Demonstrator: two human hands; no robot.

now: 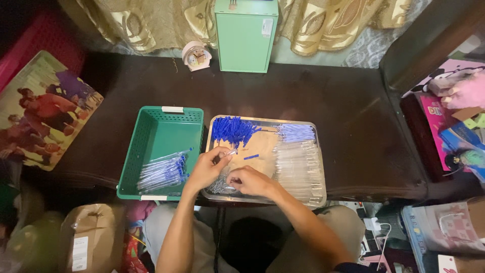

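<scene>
Mid pen assembly: my left hand (pixel 206 169) pinched clear pen barrel (pixel 227 152); right hand (pixel 251 181) fingers closed on metal tips pile (pixel 220 186), steel tray (pixel 318 167) 7 o'clock; next needed tip seated in barrel, then green basket (pixel 151 146) at 9 o'clock

Dark wooden table (pixel 313 101) carries it all. Metal tray (pixel 317 132) sits directly under both hands, w/ left hand (pixel 206 169) and right hand (pixel 251 181) over its near-left part. Green plastic basket (pixel 151 132) stands just left of left hand, touching the tray's side. Small white clock (pixel 196 55) and mint-green box (pixel 246 35) stand well beyond the hands at the table's far edge.
</scene>
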